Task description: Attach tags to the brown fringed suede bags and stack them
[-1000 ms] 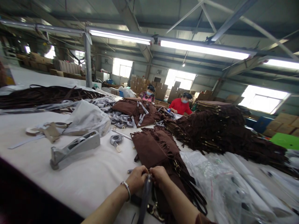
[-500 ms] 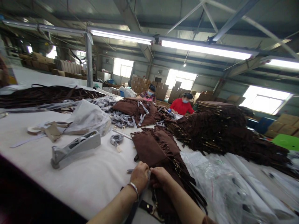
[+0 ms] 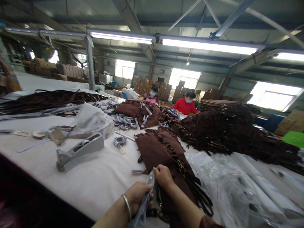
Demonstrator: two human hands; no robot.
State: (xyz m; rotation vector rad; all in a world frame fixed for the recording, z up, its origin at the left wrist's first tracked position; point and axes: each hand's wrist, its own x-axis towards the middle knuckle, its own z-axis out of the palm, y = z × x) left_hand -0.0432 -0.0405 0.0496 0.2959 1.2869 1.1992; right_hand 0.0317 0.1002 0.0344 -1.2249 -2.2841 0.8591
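Note:
A strap in a clear plastic sleeve [image 3: 142,212] runs up from the bottom edge between my hands. My left hand [image 3: 137,195], with a silver bangle on the wrist, is closed round it. Just above, my right hand [image 3: 163,177] pinches the upper end of the same strap. Beneath and beyond the hands lies a dark brown fringed bag [image 3: 152,150] with gold-coloured chain and hardware along its right side. A thin wrapped piece with a metal end [image 3: 138,171] pokes out left of the bag. The fingertips of my left hand are partly hidden by the sleeve.
A grey tape dispenser [image 3: 80,151] and a coiled wrapped strap [image 3: 120,142] lie to the left on the white tabletop [image 3: 102,186]. Clear plastic bags [image 3: 232,186] cover the right side. Brown bags [image 3: 220,126] are piled behind. Two people sit across the table.
My left hand has moved down and left along the sleeved strap, away from my right hand. My right hand has shifted slightly up, and more of the sleeve shows between them.

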